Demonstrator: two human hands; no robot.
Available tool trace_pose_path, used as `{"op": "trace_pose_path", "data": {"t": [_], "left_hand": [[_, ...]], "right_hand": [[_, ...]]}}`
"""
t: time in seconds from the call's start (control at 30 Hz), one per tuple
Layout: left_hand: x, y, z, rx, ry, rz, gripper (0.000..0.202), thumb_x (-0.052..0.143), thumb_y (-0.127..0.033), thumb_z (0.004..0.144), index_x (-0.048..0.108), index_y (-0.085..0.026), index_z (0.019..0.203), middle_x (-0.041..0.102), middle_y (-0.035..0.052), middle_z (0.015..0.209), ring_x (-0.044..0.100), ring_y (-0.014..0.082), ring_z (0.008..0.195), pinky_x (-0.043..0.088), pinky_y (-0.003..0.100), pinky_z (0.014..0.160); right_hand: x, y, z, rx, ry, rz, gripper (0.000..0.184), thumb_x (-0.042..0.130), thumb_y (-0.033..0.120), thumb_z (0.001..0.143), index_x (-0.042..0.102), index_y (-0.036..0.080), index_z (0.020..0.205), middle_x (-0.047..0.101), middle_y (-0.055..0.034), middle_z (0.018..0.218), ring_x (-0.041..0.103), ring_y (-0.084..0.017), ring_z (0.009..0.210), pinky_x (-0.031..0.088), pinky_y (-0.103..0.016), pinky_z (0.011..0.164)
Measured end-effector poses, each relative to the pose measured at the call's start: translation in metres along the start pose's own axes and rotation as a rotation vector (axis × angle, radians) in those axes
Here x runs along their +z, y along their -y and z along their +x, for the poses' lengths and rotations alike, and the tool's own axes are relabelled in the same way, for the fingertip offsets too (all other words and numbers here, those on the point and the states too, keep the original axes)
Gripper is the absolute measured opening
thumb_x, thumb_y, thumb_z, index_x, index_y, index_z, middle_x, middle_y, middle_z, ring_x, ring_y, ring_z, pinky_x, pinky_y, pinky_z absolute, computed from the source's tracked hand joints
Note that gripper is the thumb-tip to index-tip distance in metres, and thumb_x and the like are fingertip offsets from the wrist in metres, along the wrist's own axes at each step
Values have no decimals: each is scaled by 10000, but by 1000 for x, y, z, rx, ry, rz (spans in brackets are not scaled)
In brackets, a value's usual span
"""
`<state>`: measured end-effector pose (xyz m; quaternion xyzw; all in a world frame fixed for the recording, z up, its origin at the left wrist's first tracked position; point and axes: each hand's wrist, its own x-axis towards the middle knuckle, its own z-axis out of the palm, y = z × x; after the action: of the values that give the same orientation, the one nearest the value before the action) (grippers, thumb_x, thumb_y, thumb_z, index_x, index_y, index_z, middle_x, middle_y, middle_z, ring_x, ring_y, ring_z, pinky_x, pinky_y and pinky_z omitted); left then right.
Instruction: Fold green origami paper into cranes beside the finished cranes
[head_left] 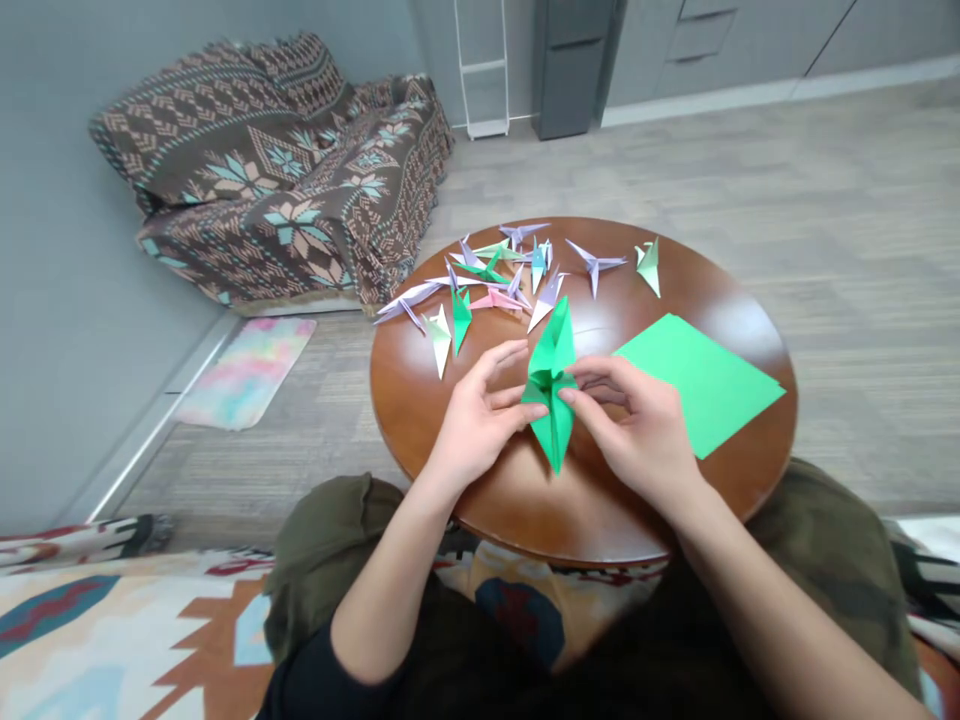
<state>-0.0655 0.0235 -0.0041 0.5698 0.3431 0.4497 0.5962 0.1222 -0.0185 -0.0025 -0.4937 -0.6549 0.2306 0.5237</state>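
Note:
A partly folded piece of green origami paper point(555, 345) is held up over the round table, its long pointed shape running away from me with creased flaps around the middle. My left hand point(487, 405) pinches its left edge, thumb on the near flap. On the opposite side, my right hand point(626, 415) grips the right edge between thumb and fingers. Some of the right fingertips are hidden behind the paper. Just beyond my hands lies a purple-white paper crane point(547, 300), with more folded cranes to its left.
The round brown table point(420, 420) bears several paper cranes in purple, green and pink, and a stack of green paper sheets point(697, 380) at right. A pale green crane point(649, 266) lies near the far edge. Beyond stands a sofa point(285, 190) under a patterned cover.

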Motion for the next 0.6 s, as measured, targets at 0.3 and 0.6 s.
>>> {"op": "trace_pose_path", "data": {"t": [0.3, 0.6], "left_hand": [[-1, -1, -5, 58, 63, 73, 475, 851, -270, 811, 685, -231, 1254, 748, 79, 1262, 781, 186, 865, 649, 266, 752], [3, -8, -4, 76, -110, 86, 218, 888, -278, 742, 747, -161, 862, 811, 44, 860, 783, 204, 779, 656, 310, 765]], "right_hand": [[-4, 1, 3, -101, 39, -69, 77, 675, 174, 955, 712, 229, 995, 673, -36, 932, 688, -161, 728, 586, -303, 646], [-6, 3, 5, -131, 54, 54, 83, 740, 208, 930, 739, 267, 989, 734, -82, 1237, 703, -256, 1145, 550, -450, 1017]]}}
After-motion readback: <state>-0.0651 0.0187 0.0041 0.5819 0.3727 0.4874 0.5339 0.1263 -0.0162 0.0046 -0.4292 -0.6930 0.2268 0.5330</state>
